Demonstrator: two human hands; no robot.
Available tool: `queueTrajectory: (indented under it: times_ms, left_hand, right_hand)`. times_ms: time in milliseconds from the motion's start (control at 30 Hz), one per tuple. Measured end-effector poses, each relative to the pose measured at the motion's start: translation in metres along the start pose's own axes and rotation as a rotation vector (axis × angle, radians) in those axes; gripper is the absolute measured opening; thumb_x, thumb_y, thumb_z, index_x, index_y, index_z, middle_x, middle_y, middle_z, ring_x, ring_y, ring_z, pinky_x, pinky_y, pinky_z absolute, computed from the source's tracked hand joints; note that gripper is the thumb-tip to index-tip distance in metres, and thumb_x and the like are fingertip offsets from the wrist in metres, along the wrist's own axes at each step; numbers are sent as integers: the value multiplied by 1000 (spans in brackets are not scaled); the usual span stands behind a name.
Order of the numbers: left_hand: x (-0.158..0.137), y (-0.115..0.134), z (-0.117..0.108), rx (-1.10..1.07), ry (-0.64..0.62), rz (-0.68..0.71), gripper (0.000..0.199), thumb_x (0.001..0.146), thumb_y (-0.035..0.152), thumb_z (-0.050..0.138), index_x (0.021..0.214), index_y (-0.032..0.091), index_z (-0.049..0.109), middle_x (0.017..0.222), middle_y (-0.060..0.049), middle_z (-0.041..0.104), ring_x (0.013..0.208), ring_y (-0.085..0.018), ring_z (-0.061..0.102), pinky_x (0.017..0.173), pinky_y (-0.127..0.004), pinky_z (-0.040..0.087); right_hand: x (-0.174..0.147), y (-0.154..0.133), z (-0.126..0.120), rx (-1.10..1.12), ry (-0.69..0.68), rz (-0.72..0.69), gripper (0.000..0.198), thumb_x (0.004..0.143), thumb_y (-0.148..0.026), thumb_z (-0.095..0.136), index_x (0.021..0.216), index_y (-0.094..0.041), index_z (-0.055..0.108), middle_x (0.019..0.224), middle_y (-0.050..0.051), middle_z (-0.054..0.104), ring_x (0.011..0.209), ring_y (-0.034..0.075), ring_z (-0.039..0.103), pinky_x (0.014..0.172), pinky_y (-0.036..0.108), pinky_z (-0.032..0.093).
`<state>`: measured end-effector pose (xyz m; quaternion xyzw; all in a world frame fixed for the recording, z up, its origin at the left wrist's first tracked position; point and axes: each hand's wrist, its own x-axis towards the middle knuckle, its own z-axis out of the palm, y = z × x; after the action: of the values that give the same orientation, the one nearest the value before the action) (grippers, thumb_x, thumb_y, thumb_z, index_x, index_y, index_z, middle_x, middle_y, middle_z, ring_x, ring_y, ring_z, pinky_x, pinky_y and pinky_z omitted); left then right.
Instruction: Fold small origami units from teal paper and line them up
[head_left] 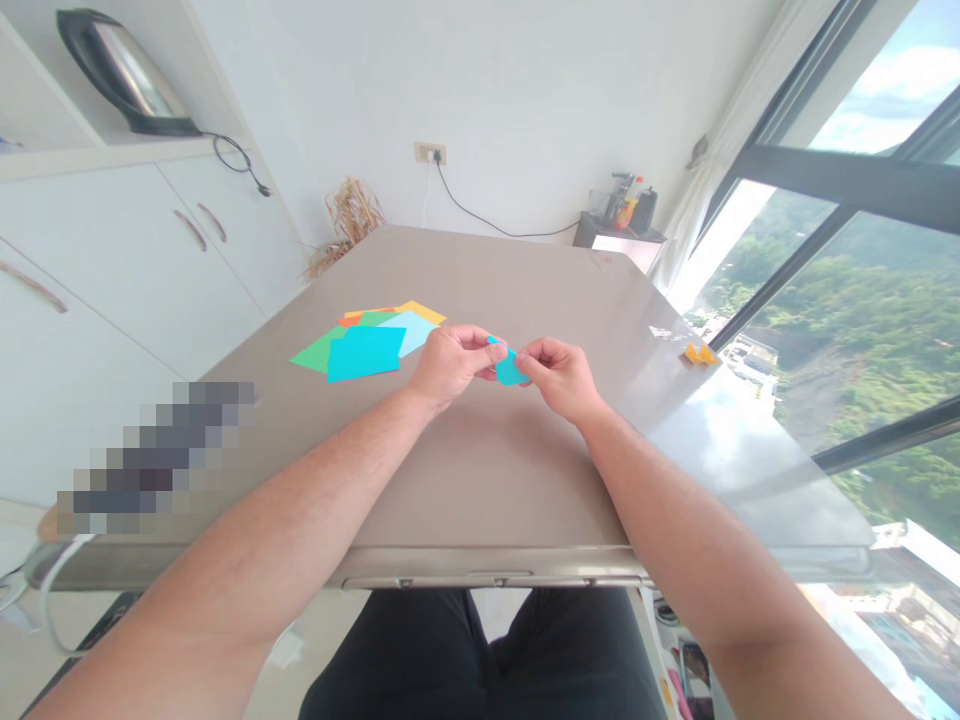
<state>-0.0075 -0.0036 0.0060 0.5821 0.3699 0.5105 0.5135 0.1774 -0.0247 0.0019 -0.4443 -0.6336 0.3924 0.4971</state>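
Note:
A small folded piece of blue paper point(511, 371) is held between my two hands, above the middle of the table. My left hand point(459, 362) pinches its left side with thumb and fingers. On the right side, my right hand point(556, 374) grips the paper between thumb and forefinger. Parts of the paper are hidden behind the fingers. Just left of my left hand, a flat sheet of blue paper point(366, 354) lies on top of several loose sheets in green point(319, 352), pale blue point(415, 332) and orange-yellow point(418, 310).
The brown-grey table point(480, 470) reaches toward the wall. Near its right edge, by the window, sits a small yellow-orange folded paper piece point(700, 355). A blurred-out dark object lies at the left edge. Behind the table stand dried stalks point(352, 215) and a small cabinet point(619, 238) with bottles.

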Motion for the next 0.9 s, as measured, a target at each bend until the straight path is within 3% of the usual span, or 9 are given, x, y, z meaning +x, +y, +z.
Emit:
queueTrajectory:
  times_ms: [700, 900]
  left_hand:
    - [-2, 0, 4, 99, 113, 82, 33, 75, 45, 77, 62, 17, 63, 61, -1, 66, 58, -15, 64, 58, -28, 57]
    - [-1, -2, 3, 91, 83, 95, 38, 79, 53, 74, 67, 18, 66, 66, -2, 68, 62, -17, 66, 60, -30, 58]
  right_hand:
    - [-3, 0, 3, -104, -26, -34, 15, 79, -33, 66, 71, -21, 64, 66, -2, 63, 63, 13, 55, 60, 27, 45]
    - [-3, -1, 3, -111, -22, -41, 14, 79, -33, 65, 71, -21, 64, 67, -2, 63, 63, 13, 55, 60, 27, 45]
